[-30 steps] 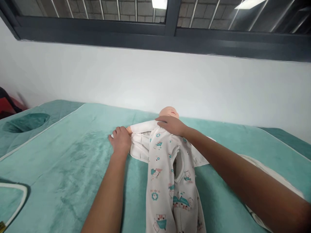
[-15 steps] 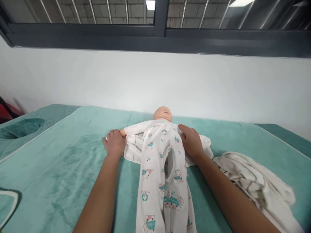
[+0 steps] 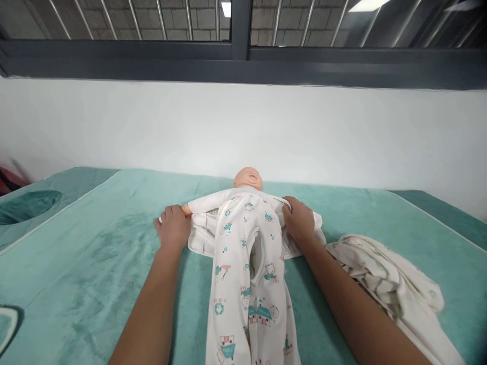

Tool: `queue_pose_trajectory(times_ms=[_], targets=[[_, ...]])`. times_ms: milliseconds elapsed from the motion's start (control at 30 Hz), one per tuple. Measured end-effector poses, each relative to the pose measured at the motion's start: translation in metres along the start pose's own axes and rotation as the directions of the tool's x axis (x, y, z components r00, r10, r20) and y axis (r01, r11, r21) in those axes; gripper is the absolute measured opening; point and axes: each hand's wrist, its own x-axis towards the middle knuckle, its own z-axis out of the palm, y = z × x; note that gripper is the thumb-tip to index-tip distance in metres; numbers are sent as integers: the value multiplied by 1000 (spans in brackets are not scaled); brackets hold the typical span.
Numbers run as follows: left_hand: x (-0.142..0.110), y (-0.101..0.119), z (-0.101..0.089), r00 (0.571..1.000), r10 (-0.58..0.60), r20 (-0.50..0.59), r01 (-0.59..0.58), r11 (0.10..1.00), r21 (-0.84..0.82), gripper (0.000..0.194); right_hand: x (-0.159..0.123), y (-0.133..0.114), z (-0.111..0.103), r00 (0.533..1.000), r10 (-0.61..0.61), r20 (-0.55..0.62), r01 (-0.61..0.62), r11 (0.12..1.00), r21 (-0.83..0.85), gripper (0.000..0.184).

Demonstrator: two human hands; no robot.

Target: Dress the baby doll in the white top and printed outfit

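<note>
Left hand [image 3: 173, 226] clasps the doll [image 3: 248, 178] by one arm [image 3: 186, 209]; right hand [image 3: 300, 221] pinches white cloth [image 3: 279, 203].

Your left forearm [image 3: 149, 304] slants far and right; your left hand [image 3: 173, 226] is back-up, fingers bent, tips hidden. Your right forearm [image 3: 352, 299] slants far and left, your right hand [image 3: 300, 220] gripping, well apart.

Doll [image 3: 248, 178] on bed [image 3: 106, 253], cloth [image 3: 393, 279] right, wall [image 3: 243, 129] behind.
</note>
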Motion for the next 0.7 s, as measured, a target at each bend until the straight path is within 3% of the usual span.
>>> queue_pose_trajectory(times_ms=[100, 167, 233, 300, 500, 700], targets=[[-3, 5, -4, 995, 68, -70, -68, 998, -3, 43, 0, -2, 0, 1000, -1, 8, 1, 1000, -29, 36], [-5, 10, -8, 978, 187, -90, -188, 982, -2, 50, 0, -3, 1, 1000, 0, -2, 0, 999, -35, 35], [-6, 14, -12, 953, 300, -47, -302, 953, -25, 54, 0, -3, 2, 1000, -2, -12, 1, 999, -38, 35], [-7, 17, -14, 941, 339, 2, -339, 939, -62, 54, 1, -3, 4, 1000, -7, -13, 6, 999, -42, 34], [-7, 14, -18, 962, 274, 12, -273, 961, -49, 44, 1, 0, 4, 999, 10, -50, -9, 999, 34, 36], [-6, 5, -20, 981, 191, -39, -190, 982, 21, 51, 3, 3, 7, 989, 125, -74, -112, 982, 155, 34]])
